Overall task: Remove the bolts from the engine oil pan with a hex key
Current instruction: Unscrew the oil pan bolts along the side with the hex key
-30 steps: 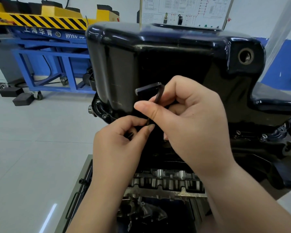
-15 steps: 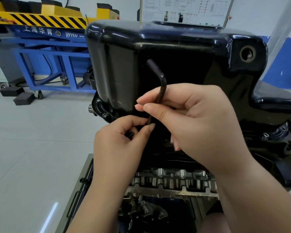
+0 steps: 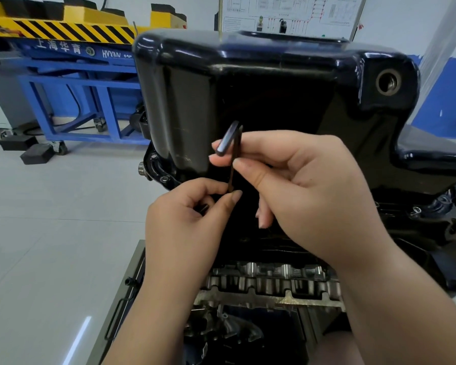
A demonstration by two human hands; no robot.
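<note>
Grey floor tiles [image 3: 50,219] and a white wall with a blue band [image 3: 448,101] are seen behind the work. At the centre a glossy black oil pan [image 3: 261,88] is mounted upward on an engine block [image 3: 269,285]. A hex key [image 3: 233,154] is held upright in front of the pan's near wall, its short arm pointed toward the camera. Its shaft is pinched just below the bend by the thumb and fingers of the right hand [image 3: 313,196]. The lower end is pinched between the curled thumb and forefinger of the left hand [image 3: 184,233], by which the tip is hidden. A small dark item is enclosed in that hand; what it is cannot be told. A bolt head [image 3: 142,169] is visible at the flange's left corner, and a threaded drain hole [image 3: 387,82] is seen at the pan's upper right. Beyond, a blue stand [image 3: 71,101] topped with yellow and black hazard stripes is lettered "上海华育"; further letters are partly hidden. A wiring diagram board [image 3: 287,14], too small to be read, is set behind the pan. Black blocks [image 3: 37,154] are laid on the floor.
</note>
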